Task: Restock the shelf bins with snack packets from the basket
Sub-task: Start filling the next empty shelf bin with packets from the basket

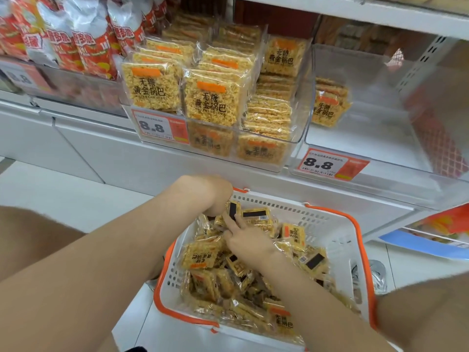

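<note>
A white basket (330, 224) with an orange rim and handles sits below the shelf (203, 165), heaped with snack packets (203, 257) of golden puffed-rice squares in clear wrap. Those lying face up read "无糖 黄金锅巴"; those face down show a black strip and a barcode.

Both hands are in the far end of the basket. The left hand (214, 195) is bent down at the wrist over the far left corner, its fingers hidden under it, so I cannot tell whether it grips anything. The right hand (245, 241) lies on the pile with fingers stretched out fairly straight, fingertips (230, 221) touching an upright packet with a black strip just beside the left hand.

On the shelf, the clear middle bin (300, 128) is packed with the same packets, standing in rows in front and stacked flat behind. Its orange-and-white price tag (154, 127) reads "8.8". The clear right-hand bin (380, 80) holds only a few packets at its back left (same "无糖 黄金锅巴" print), and a second price tag (322, 163) on its front also reads "8.8". To the left stand red and white bags (83, 41) whose print is too blurred to read.
</note>
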A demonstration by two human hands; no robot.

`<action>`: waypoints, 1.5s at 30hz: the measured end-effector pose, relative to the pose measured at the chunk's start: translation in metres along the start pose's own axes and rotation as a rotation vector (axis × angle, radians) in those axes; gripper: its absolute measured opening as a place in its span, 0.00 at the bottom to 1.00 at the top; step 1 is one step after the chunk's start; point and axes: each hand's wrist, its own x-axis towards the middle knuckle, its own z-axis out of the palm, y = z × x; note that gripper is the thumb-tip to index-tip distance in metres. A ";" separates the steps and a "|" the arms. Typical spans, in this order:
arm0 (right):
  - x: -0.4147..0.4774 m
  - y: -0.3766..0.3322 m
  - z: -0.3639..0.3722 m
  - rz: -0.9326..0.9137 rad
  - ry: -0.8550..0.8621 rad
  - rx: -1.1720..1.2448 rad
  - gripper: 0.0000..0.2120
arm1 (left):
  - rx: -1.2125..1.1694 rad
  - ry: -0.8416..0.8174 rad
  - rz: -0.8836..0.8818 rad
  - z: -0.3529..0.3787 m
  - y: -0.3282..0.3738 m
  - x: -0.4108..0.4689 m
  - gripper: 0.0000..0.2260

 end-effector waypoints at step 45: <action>-0.085 0.021 -0.167 0.353 1.219 1.222 0.18 | -1.440 0.615 0.273 -0.055 -0.022 -0.110 0.20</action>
